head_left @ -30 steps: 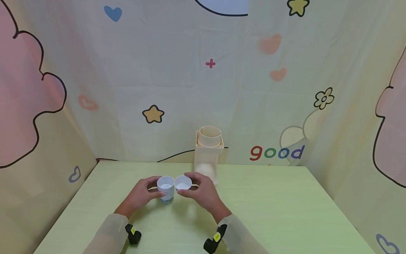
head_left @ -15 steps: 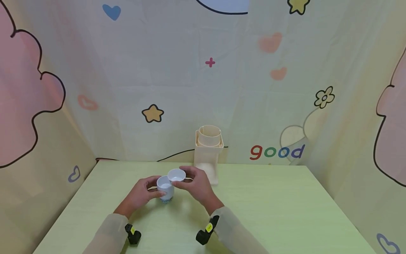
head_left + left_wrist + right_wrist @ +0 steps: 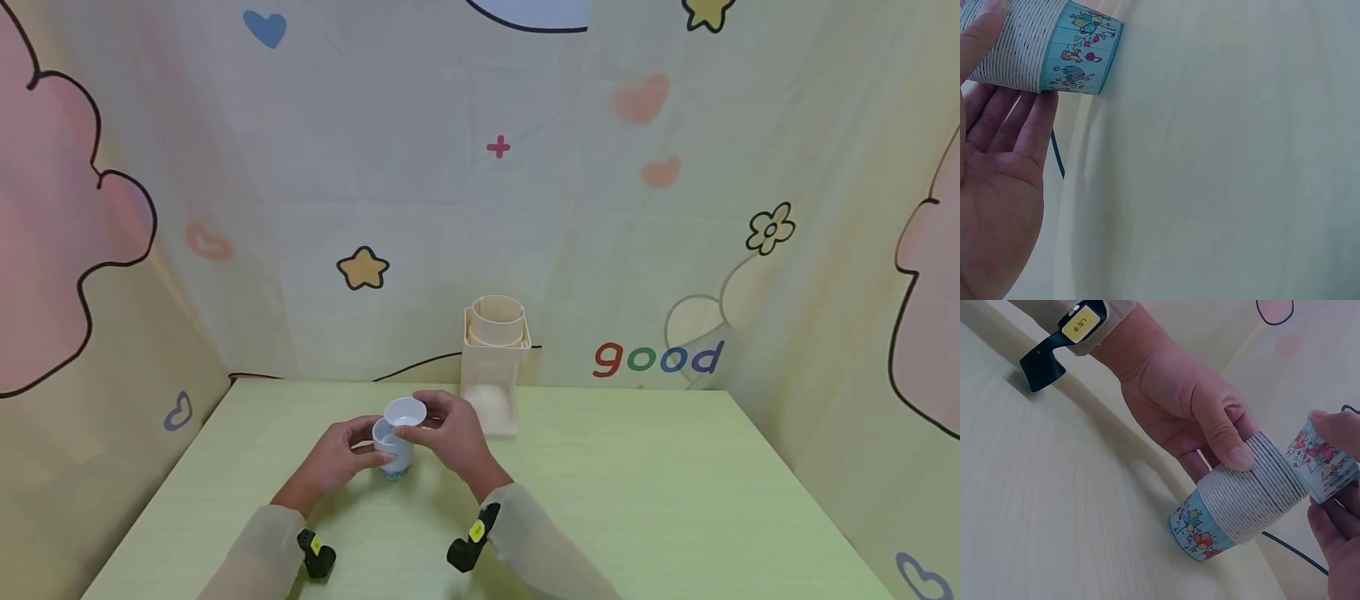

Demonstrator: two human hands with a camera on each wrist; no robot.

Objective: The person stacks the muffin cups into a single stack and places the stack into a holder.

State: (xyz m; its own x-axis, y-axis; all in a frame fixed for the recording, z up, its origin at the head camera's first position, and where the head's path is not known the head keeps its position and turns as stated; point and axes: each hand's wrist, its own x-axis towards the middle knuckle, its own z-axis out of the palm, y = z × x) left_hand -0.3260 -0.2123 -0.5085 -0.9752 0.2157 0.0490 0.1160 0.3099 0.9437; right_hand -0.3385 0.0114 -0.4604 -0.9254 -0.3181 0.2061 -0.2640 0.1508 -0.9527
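Observation:
In the head view my left hand [image 3: 332, 460] grips a stack of nested paper cups [image 3: 397, 460], open ends up. My right hand [image 3: 457, 433] pinches a paper cup [image 3: 406, 407] at the stack's mouth, overlapping the stack's rim. Seen from the right wrist, the many white rims of the stack [image 3: 1250, 490] show below my left thumb, and the held cup [image 3: 1322, 461] has a light blue wall with red flowers. Its base end appears just at the stack's open end; how far it is inside I cannot tell. The left wrist view shows the stack's patterned lower end [image 3: 1082, 51].
Behind my right hand stands a beige upright holder [image 3: 489, 367] with a round tube [image 3: 498, 322] in its top, near the table's back edge. The pale green table [image 3: 645, 492] reaches to a printed curtain [image 3: 420, 167] at the back and sides.
My right hand has moved left with its cup, from beside the stack to over the stack's mouth. My left hand and the stack have hardly moved.

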